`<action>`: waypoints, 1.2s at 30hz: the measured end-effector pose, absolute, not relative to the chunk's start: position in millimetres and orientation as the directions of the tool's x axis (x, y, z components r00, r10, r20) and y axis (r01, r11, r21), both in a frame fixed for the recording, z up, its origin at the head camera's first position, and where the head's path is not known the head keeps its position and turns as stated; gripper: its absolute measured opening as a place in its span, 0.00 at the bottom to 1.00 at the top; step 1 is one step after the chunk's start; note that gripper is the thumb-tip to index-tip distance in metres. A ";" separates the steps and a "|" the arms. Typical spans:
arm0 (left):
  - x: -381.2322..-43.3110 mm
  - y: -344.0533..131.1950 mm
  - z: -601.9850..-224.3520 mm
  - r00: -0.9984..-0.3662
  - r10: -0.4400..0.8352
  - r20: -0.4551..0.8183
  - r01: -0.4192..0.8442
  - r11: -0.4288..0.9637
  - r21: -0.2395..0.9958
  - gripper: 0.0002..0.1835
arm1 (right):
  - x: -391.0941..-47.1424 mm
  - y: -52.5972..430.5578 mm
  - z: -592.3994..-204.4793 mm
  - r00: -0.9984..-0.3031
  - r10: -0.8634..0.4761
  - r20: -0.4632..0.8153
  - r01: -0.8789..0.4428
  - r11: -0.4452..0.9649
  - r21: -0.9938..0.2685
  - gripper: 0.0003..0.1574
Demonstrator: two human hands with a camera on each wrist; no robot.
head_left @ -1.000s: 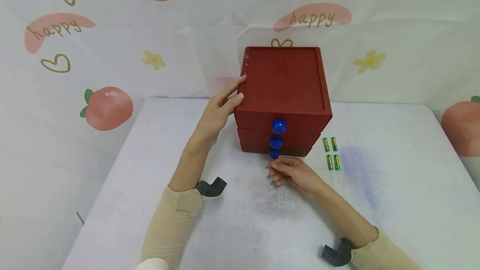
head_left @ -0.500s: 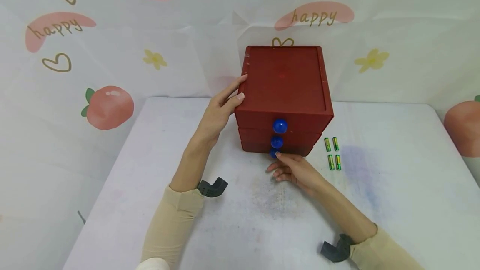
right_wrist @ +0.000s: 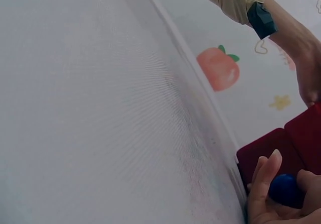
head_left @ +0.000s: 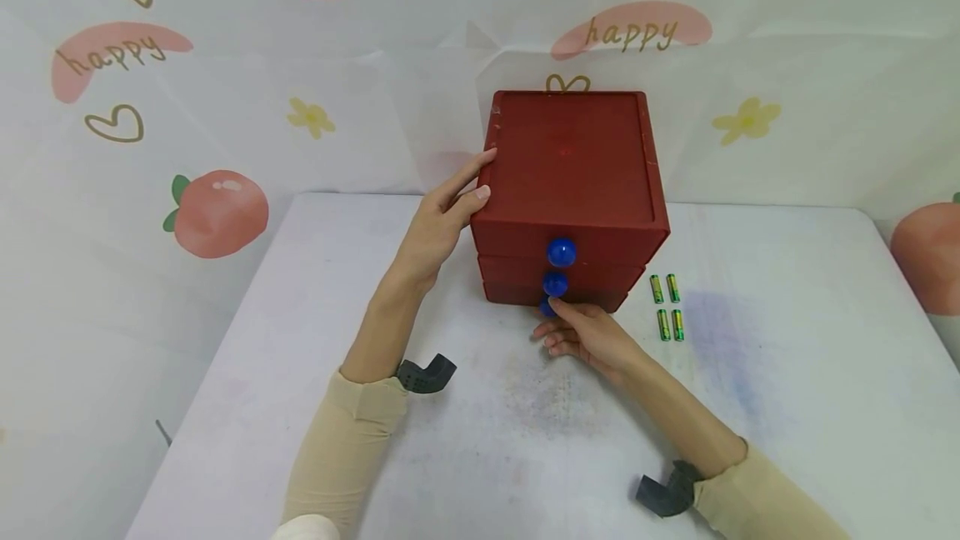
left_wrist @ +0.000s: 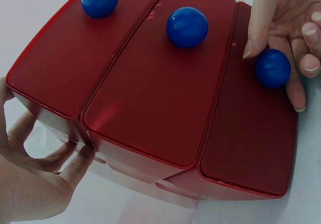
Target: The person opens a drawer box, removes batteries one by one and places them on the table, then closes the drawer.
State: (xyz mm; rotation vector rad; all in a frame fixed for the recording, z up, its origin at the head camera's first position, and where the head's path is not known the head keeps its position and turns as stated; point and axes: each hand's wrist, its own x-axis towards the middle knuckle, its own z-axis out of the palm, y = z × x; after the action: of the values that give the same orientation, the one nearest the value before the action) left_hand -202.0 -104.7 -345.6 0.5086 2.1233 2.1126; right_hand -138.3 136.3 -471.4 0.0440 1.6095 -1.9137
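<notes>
A red cabinet of three stacked drawers (head_left: 570, 161) stands on the table, each front bearing a round blue knob. All the drawers look closed. My left hand (head_left: 431, 236) rests against the cabinet's left side, thumb and forefinger on its top edge; in the left wrist view its fingers (left_wrist: 75, 166) lie along the side wall. My right hand (head_left: 596, 340) holds the lowest knob (left_wrist: 273, 68) between thumb and forefinger, the other fingers loosely bent below. The right wrist view shows this blue knob (right_wrist: 287, 190) between the thumb and fingers.
Several green batteries (head_left: 666, 307) lie in two rows on the white table (head_left: 315, 357), right of the cabinet. A white printed sheet (head_left: 390, 48) with fruit and flower pictures hangs behind. Dark wrist mounts (head_left: 426, 373) sit at both forearms.
My right hand has moved up slightly from below the lowest knob, and its thumb has come onto the knob. The left hand and the batteries have stayed put.
</notes>
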 end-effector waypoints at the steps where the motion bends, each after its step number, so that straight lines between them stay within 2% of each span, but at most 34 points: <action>1: -201.8 -104.7 -345.3 -0.939 0.302 0.162 0.164 -0.017 0.986 0.24 | -138.8 135.8 -471.3 -0.802 -0.435 -0.410 0.479 -0.059 -0.876 0.36; 10: -202.5 -104.5 -345.1 -0.943 0.292 0.163 0.166 -0.014 0.986 0.24 | -142.1 135.0 -471.2 -0.803 -0.446 -0.397 0.473 -0.071 -0.878 0.36; 17: -203.3 -103.7 -346.6 -0.944 0.288 0.159 0.163 -0.011 0.987 0.24 | -141.7 134.9 -470.7 -0.814 -0.431 -0.390 0.441 -0.021 -0.897 0.34; 27: -204.0 -102.5 -345.7 -0.947 0.290 0.141 0.153 0.022 0.988 0.26 | -135.3 135.0 -468.6 -0.808 -0.413 -0.420 0.462 -0.003 -0.887 0.34; 36: -189.3 -100.1 -325.3 -0.945 0.300 0.130 0.150 0.046 0.988 0.26 | -123.6 137.2 -467.2 -0.810 -0.429 -0.400 0.449 -0.013 -0.893 0.31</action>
State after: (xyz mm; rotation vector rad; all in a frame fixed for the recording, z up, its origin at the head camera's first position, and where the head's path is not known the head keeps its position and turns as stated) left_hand -189.3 -100.1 -325.3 0.4736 2.1883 2.0418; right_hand -123.6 137.2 -467.2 0.0208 1.6681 -1.8817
